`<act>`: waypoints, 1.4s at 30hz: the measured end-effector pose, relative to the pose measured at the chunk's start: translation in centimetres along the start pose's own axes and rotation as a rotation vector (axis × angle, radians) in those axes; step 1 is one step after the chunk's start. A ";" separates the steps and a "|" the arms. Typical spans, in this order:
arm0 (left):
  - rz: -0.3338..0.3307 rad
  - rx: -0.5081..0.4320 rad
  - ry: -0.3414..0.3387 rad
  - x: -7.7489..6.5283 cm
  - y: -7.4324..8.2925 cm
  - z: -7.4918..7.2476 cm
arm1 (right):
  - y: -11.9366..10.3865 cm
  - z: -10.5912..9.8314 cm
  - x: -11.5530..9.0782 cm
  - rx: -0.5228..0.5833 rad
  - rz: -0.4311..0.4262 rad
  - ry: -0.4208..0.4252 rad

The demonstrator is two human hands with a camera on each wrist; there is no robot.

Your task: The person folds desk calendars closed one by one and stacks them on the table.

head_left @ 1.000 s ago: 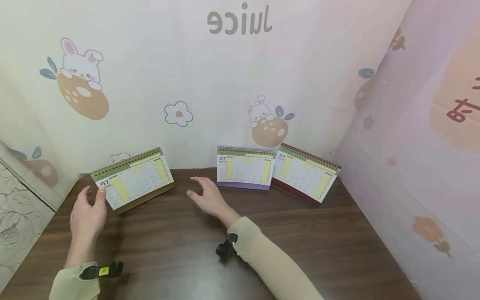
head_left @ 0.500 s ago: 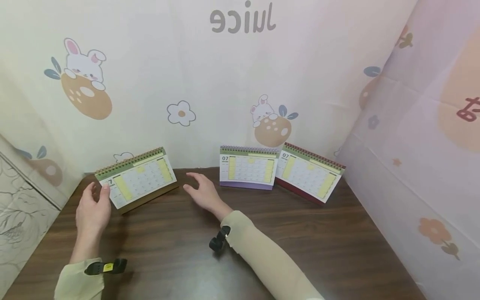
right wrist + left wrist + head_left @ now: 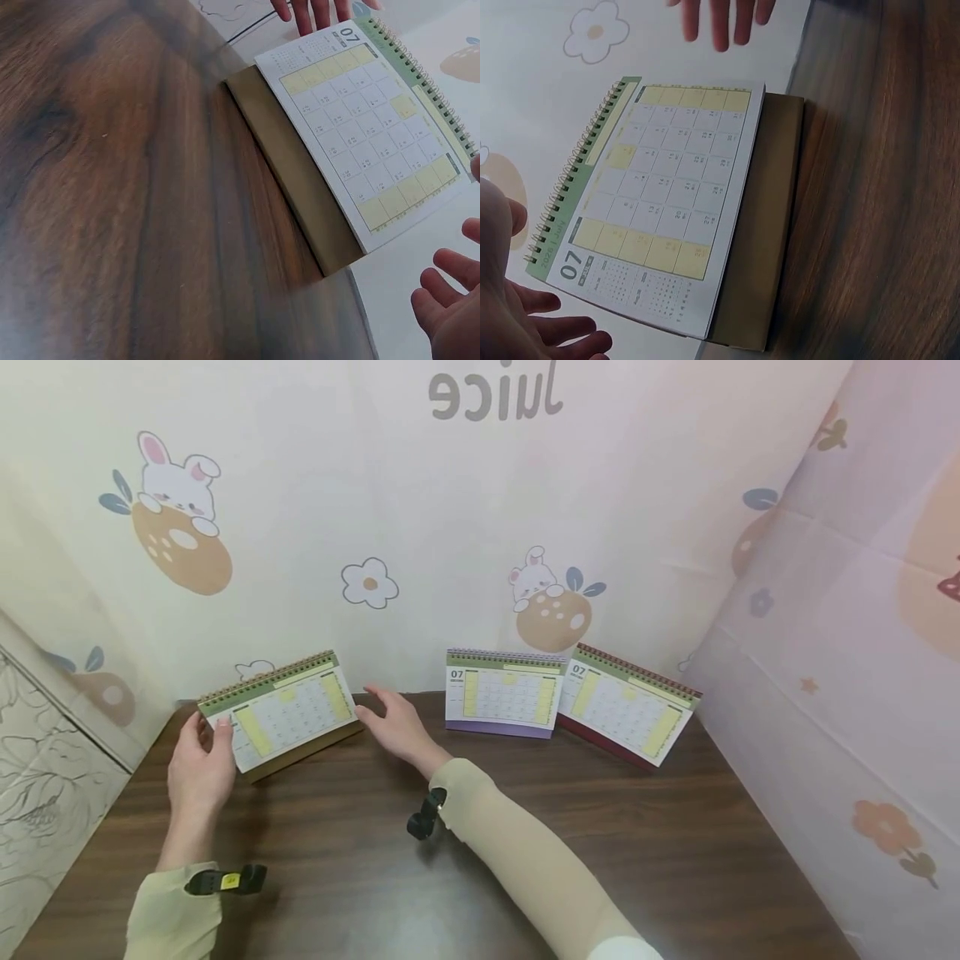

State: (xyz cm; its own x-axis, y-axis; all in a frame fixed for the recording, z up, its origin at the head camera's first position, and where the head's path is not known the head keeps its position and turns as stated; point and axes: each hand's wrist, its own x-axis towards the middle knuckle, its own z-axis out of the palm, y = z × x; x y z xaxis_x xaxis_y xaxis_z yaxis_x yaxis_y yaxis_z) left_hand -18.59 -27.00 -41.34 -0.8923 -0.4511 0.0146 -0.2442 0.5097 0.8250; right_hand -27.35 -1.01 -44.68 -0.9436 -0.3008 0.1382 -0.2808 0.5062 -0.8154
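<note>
A desk calendar with a brown base and gold spiral (image 3: 296, 710) stands angled at the left rear of the table, showing month 07. My left hand (image 3: 201, 768) is at its left edge, thumb overlapping the page corner in the head view, fingers spread behind. Close by its right edge is my right hand (image 3: 399, 727), thumb and fingers apart. From the left wrist, the left fingers (image 3: 570, 334) lie loose beside the calendar's end. In the right wrist view, the right fingers (image 3: 442, 289) are bent slightly, with a gap to the calendar.
A purple-based calendar (image 3: 506, 693) and a dark-red-based one (image 3: 628, 708) stand side by side at the right rear, slightly overlapping. Behind the dark wooden table (image 3: 540, 860) hangs a printed curtain (image 3: 300, 493); another covers the right side.
My right hand has moved left to the right edge of the brown-based calendar. My left hand has moved slightly closer to its left edge. The view has shifted a little.
</note>
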 end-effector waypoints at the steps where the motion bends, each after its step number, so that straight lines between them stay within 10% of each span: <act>1: 0.002 -0.002 0.004 0.1 0.1 0.1 | -0.2 0.0 0.2 0.007 0.005 -0.002; 42: 0.007 -0.084 0.055 1.0 1.2 1.6 | -4.3 1.5 3.7 0.466 0.118 -0.204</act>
State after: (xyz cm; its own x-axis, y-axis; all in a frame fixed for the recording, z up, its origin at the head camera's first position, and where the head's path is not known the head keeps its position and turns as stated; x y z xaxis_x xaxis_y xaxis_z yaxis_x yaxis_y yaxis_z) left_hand -20.38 -25.61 -41.23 -0.8713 -0.4883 0.0494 -0.2031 0.4505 0.8694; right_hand -29.37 -5.52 -41.46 -0.8977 -0.4383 -0.0447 -0.0225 0.1468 -0.9889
